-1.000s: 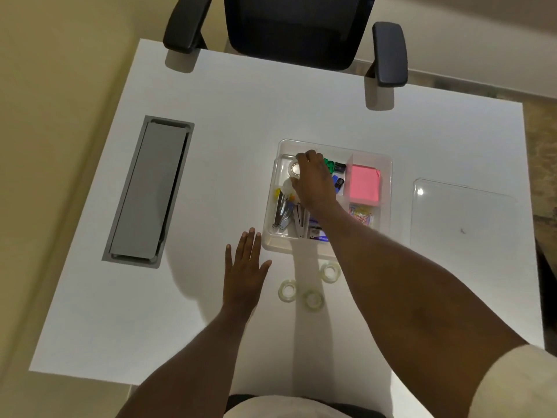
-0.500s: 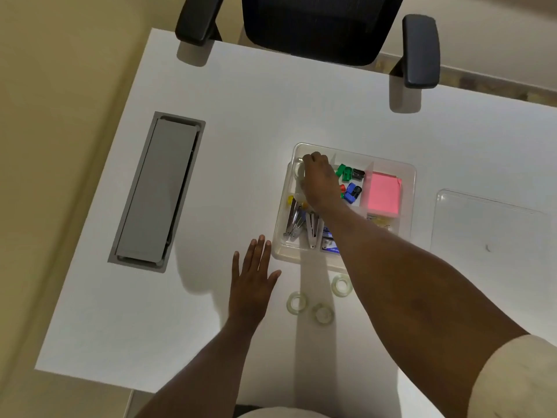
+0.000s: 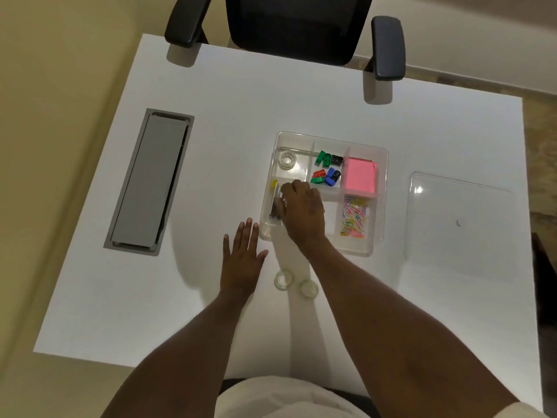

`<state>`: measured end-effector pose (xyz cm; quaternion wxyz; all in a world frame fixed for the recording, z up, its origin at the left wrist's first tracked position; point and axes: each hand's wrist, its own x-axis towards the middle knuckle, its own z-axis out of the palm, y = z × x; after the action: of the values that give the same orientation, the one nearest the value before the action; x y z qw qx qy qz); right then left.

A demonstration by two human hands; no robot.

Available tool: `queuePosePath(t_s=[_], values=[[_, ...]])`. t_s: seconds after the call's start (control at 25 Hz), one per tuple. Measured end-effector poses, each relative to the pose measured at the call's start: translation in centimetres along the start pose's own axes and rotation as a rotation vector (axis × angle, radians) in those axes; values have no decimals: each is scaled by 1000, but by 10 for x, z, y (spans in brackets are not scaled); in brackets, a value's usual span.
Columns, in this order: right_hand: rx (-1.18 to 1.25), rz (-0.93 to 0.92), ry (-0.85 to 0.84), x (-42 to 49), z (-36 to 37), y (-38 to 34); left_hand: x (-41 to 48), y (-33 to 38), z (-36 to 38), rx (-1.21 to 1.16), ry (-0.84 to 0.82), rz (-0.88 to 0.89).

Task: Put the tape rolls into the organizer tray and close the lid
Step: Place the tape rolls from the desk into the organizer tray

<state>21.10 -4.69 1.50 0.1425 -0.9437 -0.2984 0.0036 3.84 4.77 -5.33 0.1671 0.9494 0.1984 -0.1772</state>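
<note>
The clear organizer tray (image 3: 331, 142) sits mid-table with its lid off. One clear tape roll (image 3: 287, 159) lies in its back left compartment. Two more tape rolls (image 3: 283, 279) (image 3: 309, 288) lie on the table in front of the tray, between my arms. My right hand (image 3: 303, 211) hovers over the tray's front left compartment, fingers loosely bent and holding nothing. Beside the tray's front left corner, my left hand (image 3: 241, 260) rests flat on the table with fingers spread. The clear lid (image 3: 458, 224) lies flat to the right of the tray.
The tray also holds coloured clips (image 3: 327, 171), a pink note pad (image 3: 360, 176) and paper clips (image 3: 355, 217). A grey cable hatch (image 3: 149, 182) is set into the table at the left. A black office chair (image 3: 301, 25) stands at the far edge.
My right hand let go of a tape roll in the back left compartment and drew back toward me over the tray's front. My left hand stayed flat on the table.
</note>
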Motion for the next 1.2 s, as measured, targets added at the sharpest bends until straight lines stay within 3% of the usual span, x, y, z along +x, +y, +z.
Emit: queuePosePath(t_s=[0.32, 0.52, 0.96, 1.2], values=[[46, 144, -33, -117, 4, 14, -1, 7, -9, 7, -21, -1], [18, 354, -114, -162, 0, 36, -3, 8, -9, 10, -8, 12], [214, 731, -160, -155, 7, 32, 0, 4, -9, -6, -27, 16], [351, 738, -125, -152, 7, 35, -1, 5, -8, 4, -19, 23]])
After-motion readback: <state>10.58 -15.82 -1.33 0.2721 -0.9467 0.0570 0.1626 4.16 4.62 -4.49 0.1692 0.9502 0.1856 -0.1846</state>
